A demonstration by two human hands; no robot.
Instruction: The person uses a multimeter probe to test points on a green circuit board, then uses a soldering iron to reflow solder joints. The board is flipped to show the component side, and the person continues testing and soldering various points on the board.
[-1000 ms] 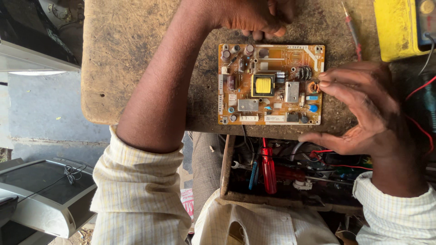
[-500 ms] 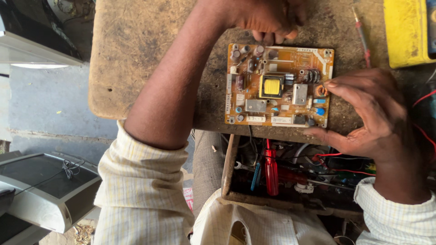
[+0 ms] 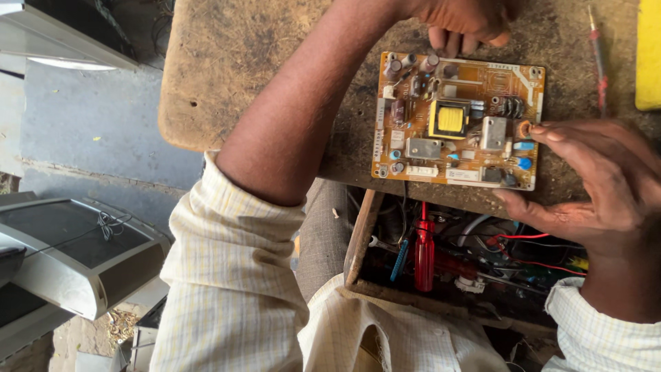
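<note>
An orange-brown circuit board [image 3: 454, 117] with a yellow transformer [image 3: 451, 118] lies flat on a worn wooden table [image 3: 275, 69]. My left hand [image 3: 468, 21] reaches across to the board's far edge, fingers curled down onto it; part of the hand is cut off by the frame. My right hand [image 3: 592, 172] grips the board's right end, fingertips on a small copper coil [image 3: 525, 128] and thumb under the near edge.
Below the table edge an open wooden drawer [image 3: 361, 241] holds a red screwdriver [image 3: 424, 255], a blue screwdriver [image 3: 399, 258] and tangled wires. A thin screwdriver [image 3: 597, 48] and a yellow object [image 3: 647, 55] lie at the table's right. A silver device [image 3: 76, 255] sits on the floor at left.
The view has drifted, so the board sits further right in frame. Both hands stay on the board; my right fingertips have settled on the coil.
</note>
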